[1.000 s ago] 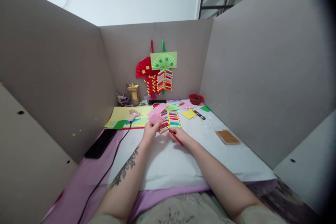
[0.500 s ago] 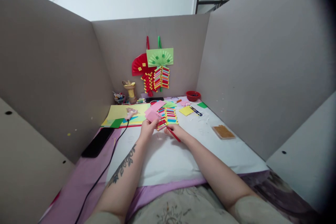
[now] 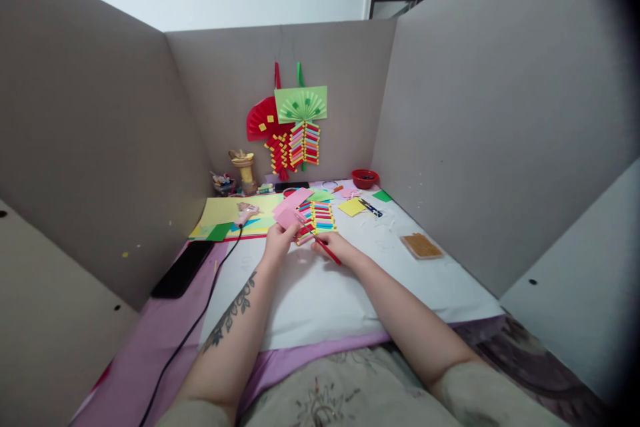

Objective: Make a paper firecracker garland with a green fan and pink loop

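Note:
My left hand [image 3: 280,240] is closed on a small piece of pink paper [image 3: 287,216]. Close to its right, my right hand [image 3: 333,245] grips red-handled scissors [image 3: 329,252], whose blades point up and left to the paper's right edge. Whether the blades are apart is too small to tell. Just beyond both hands lies a row of rolled paper sticks [image 3: 323,215] in red, blue, pink and yellow, partly covered by the paper and my fingers. A larger pink sheet [image 3: 296,201] lies behind the held piece.
A glue gun [image 3: 246,213] with a black cord rests on yellow sheets [image 3: 219,209] at left, near a black phone-like slab [image 3: 184,269]. At right are yellow paper [image 3: 351,207], a brown pad [image 3: 421,246] and a red bowl [image 3: 365,179]. Paper ornaments [image 3: 303,105] hang behind.
The whole view has shifted slightly, so everything appears a little higher and further left. Both hands keep nearly the same pose with the paper and scissors.

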Demonstrator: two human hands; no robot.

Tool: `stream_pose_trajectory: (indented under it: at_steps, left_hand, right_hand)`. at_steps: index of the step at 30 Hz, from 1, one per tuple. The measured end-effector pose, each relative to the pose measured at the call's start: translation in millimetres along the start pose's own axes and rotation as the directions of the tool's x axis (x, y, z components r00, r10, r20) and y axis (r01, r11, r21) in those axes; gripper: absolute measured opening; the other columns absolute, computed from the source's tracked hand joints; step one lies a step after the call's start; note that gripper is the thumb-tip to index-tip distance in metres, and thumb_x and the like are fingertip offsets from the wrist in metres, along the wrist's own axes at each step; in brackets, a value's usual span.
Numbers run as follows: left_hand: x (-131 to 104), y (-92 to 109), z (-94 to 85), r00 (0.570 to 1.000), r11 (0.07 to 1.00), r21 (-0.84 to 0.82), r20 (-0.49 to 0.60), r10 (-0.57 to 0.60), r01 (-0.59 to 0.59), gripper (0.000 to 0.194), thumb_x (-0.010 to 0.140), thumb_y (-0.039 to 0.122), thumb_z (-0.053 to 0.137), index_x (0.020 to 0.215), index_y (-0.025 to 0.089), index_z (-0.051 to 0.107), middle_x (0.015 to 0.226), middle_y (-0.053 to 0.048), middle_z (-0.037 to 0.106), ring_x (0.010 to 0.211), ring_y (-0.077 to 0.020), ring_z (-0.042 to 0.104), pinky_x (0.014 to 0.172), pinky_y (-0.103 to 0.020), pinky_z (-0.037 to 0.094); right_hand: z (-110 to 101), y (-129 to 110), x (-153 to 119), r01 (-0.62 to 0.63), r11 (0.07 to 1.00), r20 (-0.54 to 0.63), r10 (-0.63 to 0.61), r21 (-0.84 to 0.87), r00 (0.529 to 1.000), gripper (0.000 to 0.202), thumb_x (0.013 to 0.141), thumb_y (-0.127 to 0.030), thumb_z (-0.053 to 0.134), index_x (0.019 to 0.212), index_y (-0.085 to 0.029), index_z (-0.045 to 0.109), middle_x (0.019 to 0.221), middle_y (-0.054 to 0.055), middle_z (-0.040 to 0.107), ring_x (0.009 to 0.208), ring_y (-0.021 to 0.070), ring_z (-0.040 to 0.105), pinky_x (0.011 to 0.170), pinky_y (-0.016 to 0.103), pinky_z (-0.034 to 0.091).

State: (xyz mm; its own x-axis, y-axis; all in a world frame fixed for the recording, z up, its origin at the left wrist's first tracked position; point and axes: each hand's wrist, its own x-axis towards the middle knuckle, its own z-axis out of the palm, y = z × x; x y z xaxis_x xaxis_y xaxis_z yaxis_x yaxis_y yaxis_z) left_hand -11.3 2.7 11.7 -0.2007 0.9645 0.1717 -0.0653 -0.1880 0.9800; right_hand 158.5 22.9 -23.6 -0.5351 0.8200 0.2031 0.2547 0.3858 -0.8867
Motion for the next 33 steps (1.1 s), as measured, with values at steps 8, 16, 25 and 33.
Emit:
stream_pose_trajectory:
  at_steps: [8, 16, 25, 33]
  left_hand:
    - [-0.5, -0.4, -1.1, 1.0, 0.998, 0.067, 0.029, 0.01, -0.012, 0.02, 0.064, 0.031, 0.064, 0.066, 0.012, 0.061, 0.053, 0.002, 0.056, 0.049, -0.0105, 0.048, 0.048, -0.022, 0.039]
    - [0.4, -5.5, -3.5, 0.999, 0.996, 0.083, 0.031, 0.031, -0.034, 0.02, 0.066, 0.031, 0.062, 0.064, 0.012, 0.061, 0.052, 0.001, 0.056, 0.05, -0.0115, 0.05, 0.049, -0.022, 0.041]
    - [-0.2, -4.9, -4.5, 0.996, 0.997, 0.058, 0.078, 0.036, -0.041, 0.02, 0.068, 0.032, 0.062, 0.067, 0.012, 0.061, 0.054, 0.0, 0.057, 0.05, -0.0116, 0.051, 0.049, -0.022, 0.041]
    - [-1.0, -4.7, -3.8, 0.996, 0.997, 0.08, 0.082, 0.019, -0.026, 0.021, 0.067, 0.032, 0.062, 0.067, 0.011, 0.061, 0.055, -0.001, 0.058, 0.051, -0.0129, 0.053, 0.05, -0.024, 0.043]
  right_hand:
    - [0.9, -0.3, 0.3, -0.008, 1.0, 0.005, 0.008, 0.006, 1.0, 0.028, 0.075, -0.04, 0.056, 0.076, -0.013, 0.064, 0.056, -0.003, 0.046, 0.052, 0.0072, 0.037, 0.05, 0.019, 0.032]
    - [-0.1, -2.3, 0.6, -0.051, 0.999, 0.011, 0.051, 0.002, 0.999, 0.027, 0.073, -0.038, 0.058, 0.078, -0.013, 0.065, 0.055, -0.004, 0.045, 0.051, 0.007, 0.035, 0.048, 0.019, 0.03]
    - [-0.6, -2.6, -0.5, -0.063, 0.998, 0.015, 0.063, -0.002, 0.998, 0.026, 0.075, -0.039, 0.059, 0.073, -0.013, 0.062, 0.055, -0.004, 0.044, 0.049, 0.0063, 0.034, 0.045, 0.018, 0.027]
    - [-0.8, -4.8, -0.7, -0.053, 0.999, 0.0, 0.053, -0.002, 0.999, 0.025, 0.075, -0.037, 0.059, 0.078, -0.013, 0.065, 0.055, -0.004, 0.046, 0.049, 0.0067, 0.036, 0.045, 0.019, 0.028]
